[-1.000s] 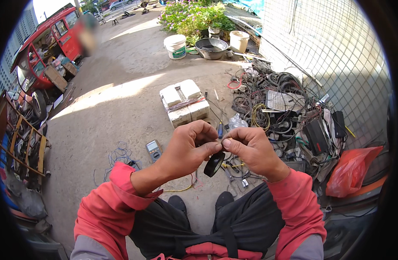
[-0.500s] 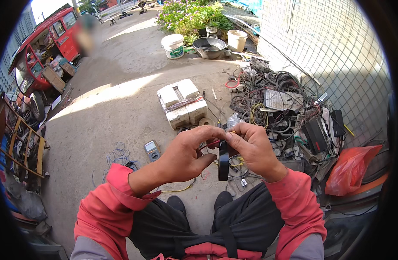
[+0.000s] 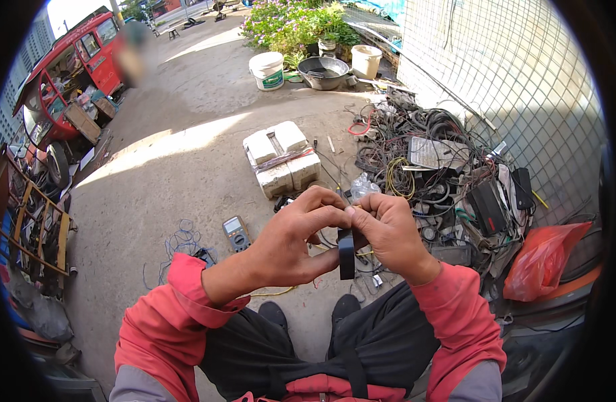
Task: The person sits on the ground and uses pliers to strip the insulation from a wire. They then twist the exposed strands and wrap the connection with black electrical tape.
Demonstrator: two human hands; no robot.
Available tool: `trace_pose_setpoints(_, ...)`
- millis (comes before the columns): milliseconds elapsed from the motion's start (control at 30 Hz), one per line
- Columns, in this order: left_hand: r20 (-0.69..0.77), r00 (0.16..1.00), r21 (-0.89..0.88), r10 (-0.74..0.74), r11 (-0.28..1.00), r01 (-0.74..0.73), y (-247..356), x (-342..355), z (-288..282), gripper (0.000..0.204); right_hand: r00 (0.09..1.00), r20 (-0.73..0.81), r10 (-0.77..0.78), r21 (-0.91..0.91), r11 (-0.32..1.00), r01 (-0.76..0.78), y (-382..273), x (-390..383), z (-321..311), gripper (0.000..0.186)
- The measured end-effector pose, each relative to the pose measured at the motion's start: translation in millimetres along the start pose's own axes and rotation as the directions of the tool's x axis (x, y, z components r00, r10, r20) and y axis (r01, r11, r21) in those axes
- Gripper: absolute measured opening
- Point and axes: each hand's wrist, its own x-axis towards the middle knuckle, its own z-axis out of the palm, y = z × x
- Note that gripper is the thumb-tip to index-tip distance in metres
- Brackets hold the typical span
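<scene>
In front of my lap, my left hand [image 3: 300,234] curls its fingers and thumb toward a roll of black tape [image 3: 347,254], seen edge-on. The thumb tip presses against the roll's side. My right hand [image 3: 393,236] is closed, its thumb and forefinger pinched together just above the roll. A thin wire in that pinch is mostly hidden by the fingers of both hands, whose tips meet there. On the ground beyond my left forearm lies a multimeter [image 3: 237,233] with a grey screen, beside a tangle of thin blue wire [image 3: 182,242].
A white block-shaped bundle [image 3: 284,161] tied with cord sits ahead. To the right spreads a heap of cables [image 3: 415,130] with a red plastic bag [image 3: 545,258] nearer me. A white bucket [image 3: 267,72] and a dark basin [image 3: 323,72] stand farther off. A red van [image 3: 87,60] is far left.
The left fingers have shifted, and the thumb has come against the tape roll. The red wire that showed between the hands is now covered. The right hand keeps its pinch.
</scene>
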Motion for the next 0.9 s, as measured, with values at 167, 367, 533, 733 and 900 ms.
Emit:
trace_pose_setpoints(167,-0.083,0.995,0.01,0.057,0.998,-0.056,-11,-3,4,0.03,0.999,0.037,0.038,0.035,0.999,-0.04,-2,-1,2,0.02)
trace_pose_setpoints(367,-0.175,0.96,-0.293,-0.219,0.942,0.162,-2,-2,-4,0.018,0.992,0.101,0.069,0.095,0.992,-0.079,-2,-3,1,0.018)
trace_pose_setpoints(533,-0.058,0.913,-0.536,-0.404,0.784,0.313,-8,0,-8,0.026,0.983,0.181,0.029,0.04,0.999,-0.037,2,-2,-1,0.017)
trace_pose_setpoints(733,0.076,0.819,-0.682,-0.568,0.57,0.458,-11,1,-10,0.041,0.968,0.244,-0.057,-0.029,0.997,0.067,2,-2,0,0.017)
trace_pose_setpoints(900,0.146,0.775,-0.703,-0.615,0.487,0.518,-15,-1,-13,0.045,0.96,0.265,-0.087,-0.044,0.994,0.102,1,-4,3,0.018)
